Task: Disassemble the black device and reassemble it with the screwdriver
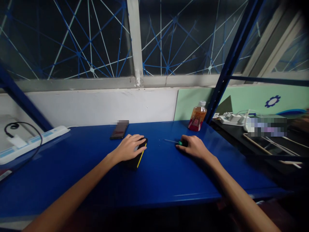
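My left hand (131, 147) lies over a flat black case with a yellow edge (139, 160), its fingers across the top and the thumb by the yellow side. Much of the case is hidden beneath the palm. My right hand (192, 146) is closed round the handle of a screwdriver (180, 143). The green part of the handle shows at my fingertips, and the thin metal shaft points left, low over the blue table. A few tiny specks, too small to name, lie near its tip. Behind my left hand is a dark phone (120, 129), lying flat.
On the blue table (169, 180), a bottle of orange-red drink (197, 116) stands at the back right. A white power strip (36, 143) with a black cable is on the left. Blue metal posts rise at both sides. A dark neighbouring table (265, 151) holds cables and chargers.
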The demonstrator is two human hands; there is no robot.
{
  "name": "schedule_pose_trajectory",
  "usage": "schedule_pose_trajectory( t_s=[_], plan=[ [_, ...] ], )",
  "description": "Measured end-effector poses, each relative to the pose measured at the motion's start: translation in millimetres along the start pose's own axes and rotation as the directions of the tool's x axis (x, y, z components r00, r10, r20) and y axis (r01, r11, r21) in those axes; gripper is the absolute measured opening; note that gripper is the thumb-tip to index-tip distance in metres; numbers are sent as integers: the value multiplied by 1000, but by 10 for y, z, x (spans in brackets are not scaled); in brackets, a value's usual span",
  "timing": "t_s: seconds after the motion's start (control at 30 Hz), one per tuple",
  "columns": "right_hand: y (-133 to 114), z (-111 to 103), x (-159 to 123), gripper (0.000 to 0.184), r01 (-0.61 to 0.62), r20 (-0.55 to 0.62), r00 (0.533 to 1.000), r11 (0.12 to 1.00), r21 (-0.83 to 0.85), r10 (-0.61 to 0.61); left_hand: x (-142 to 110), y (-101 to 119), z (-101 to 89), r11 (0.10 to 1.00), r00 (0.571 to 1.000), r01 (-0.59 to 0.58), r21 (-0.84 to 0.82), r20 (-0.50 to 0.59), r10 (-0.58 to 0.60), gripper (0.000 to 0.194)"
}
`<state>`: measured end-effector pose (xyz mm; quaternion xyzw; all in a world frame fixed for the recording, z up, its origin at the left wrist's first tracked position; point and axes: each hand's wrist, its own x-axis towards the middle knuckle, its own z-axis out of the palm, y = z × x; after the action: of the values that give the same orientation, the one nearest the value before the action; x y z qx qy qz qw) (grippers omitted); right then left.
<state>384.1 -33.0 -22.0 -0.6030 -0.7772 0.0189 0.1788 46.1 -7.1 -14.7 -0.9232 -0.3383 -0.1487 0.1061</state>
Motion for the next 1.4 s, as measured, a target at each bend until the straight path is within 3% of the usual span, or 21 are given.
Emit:
schedule_pose_trajectory(
  t_s=[0.17,0.3,0.5,0.57,0.67,0.8,1.4],
  plan=[
    [-10,14,-13,28,46,-5,999,999,15,-46,-9,-80,23,985,995,100,141,-27,-97,47],
    [-60,-23,-41,39,86,-5,996,995,43,-86,-78,-157,57,951,968,229,206,-151,-200,41],
    [-240,-71,-77,54,162,85,979,959,233,-186,-88,-127,69,972,937,192,138,-322,-140,36],
    [-290,-67,-81,55,172,113,972,950,261,-207,-73,-68,63,991,954,108,72,-287,-83,33],
    [-322,-52,-81,53,176,145,965,949,260,-219,-56,51,70,999,990,-25,-33,-142,20,37],
    [-317,-31,-75,51,191,135,965,957,217,-223,-41,176,97,996,1000,-28,-90,-17,27,42],
    [-340,-33,-75,51,183,125,969,956,230,-215,-35,335,83,995,995,86,43,-49,-84,44]
  ],
)
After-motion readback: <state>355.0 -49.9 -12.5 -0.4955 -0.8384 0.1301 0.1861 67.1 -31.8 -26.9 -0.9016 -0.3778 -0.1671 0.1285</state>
